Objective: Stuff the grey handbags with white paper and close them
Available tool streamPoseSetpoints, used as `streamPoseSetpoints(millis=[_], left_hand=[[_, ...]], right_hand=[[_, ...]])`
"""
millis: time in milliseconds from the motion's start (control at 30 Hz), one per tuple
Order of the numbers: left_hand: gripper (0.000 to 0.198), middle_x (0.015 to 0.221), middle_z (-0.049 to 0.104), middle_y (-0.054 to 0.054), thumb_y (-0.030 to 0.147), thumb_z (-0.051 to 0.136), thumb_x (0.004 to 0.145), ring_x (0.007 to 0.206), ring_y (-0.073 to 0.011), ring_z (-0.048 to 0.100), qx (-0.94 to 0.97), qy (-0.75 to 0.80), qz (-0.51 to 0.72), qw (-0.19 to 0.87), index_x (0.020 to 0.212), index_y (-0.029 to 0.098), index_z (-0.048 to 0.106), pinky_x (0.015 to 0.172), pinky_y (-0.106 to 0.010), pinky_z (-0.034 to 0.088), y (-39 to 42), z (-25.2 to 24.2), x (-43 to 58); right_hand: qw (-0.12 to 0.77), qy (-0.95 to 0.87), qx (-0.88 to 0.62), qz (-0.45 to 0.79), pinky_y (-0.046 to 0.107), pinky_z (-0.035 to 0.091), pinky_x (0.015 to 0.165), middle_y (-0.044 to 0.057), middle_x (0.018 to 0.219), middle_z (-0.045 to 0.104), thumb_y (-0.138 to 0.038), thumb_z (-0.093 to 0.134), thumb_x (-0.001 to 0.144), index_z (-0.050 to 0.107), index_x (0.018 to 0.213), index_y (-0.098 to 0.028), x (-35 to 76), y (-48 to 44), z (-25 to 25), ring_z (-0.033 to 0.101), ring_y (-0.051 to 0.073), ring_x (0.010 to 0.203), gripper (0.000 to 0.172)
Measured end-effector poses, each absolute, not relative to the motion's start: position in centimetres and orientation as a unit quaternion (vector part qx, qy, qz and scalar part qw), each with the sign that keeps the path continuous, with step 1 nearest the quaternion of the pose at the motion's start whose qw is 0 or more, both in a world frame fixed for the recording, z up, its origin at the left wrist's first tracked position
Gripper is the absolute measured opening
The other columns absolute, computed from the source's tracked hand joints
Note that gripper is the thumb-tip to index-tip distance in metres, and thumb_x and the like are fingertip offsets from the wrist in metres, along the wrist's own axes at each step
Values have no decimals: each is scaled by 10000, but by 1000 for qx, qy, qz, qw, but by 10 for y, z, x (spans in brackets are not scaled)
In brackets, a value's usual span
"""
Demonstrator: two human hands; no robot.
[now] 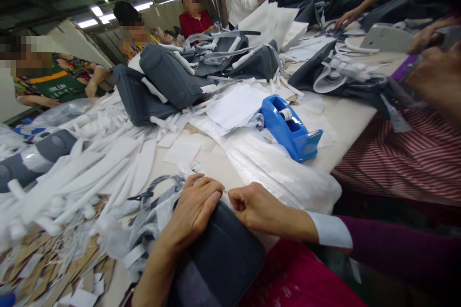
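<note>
By table [342, 129] edge nearest wearer, dk bag [232, 249] lies just below both hands, long axis unclear (cut off), L hand [201, 204] nearer, draped over far end, R hand [254, 206] curled alongside, can't tell either grip.

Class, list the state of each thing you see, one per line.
Near dark handbag, tilted
Left hand, resting on that bag
Right hand, fingers curled, palm hidden
Far dark handbags, piled
Blue tape dispenser, standing
White padding strips, heaped
Brown card strips, scattered
Ceiling lights, lit

Left hand [198, 206] on dark bag [228, 249], right hand [255, 207] at its edge
</note>
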State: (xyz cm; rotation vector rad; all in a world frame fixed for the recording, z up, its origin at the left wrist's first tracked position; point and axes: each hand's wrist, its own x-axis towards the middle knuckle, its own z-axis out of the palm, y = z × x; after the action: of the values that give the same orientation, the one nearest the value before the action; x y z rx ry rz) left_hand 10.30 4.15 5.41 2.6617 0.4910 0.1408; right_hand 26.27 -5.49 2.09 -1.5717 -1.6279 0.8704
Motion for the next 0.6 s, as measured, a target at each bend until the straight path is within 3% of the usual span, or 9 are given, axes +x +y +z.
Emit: streamPoseSetpoints(millis=[167, 367, 467, 600], left_hand=[[376, 923, 646, -22, 262, 217, 961, 894, -172, 544, 964, 175, 66, 191, 883, 201, 580, 1005, -409, 290, 45, 49, 104], [394, 872, 651, -11, 248, 260, 964, 888, -164, 537, 973, 165, 46, 152, 851, 203, 634, 1020, -415, 253, 39, 44, 109], [400, 811, 632, -11, 278, 285, 968, 851, -162, 525, 979, 156, 43, 125, 786, 196, 632, 997, -411, 265, 35, 41, 113], [402, 764, 631, -10, 295, 312, 966, 832, -164, 522, 980, 148, 57, 116, 729, 192, 620, 951, -401, 285, 34, 37, 114]], right_hand=[[182, -596, -568, 538, 195, 401, 422, -54, 400, 480, -45, 480, 629, 495, 607, -167, 263, -24, 45, 505, 106, 369, 124], [285, -504, -450, 680, 215, 491, 529, -42, 540, 547, -45, 444, 672, 507, 678, -155, 274, -56, 29, 569, 100, 489, 126], [274, -557, -436, 652, 234, 499, 633, -3, 711, 610, -22, 406, 660, 600, 782, -143, 288, -75, 27, 604, 113, 634, 259], [284, -721, -505, 380, 250, 461, 753, 32, 933, 632, 36, 377, 638, 668, 946, -182, 295, -64, 58, 585, 130, 824, 476]])
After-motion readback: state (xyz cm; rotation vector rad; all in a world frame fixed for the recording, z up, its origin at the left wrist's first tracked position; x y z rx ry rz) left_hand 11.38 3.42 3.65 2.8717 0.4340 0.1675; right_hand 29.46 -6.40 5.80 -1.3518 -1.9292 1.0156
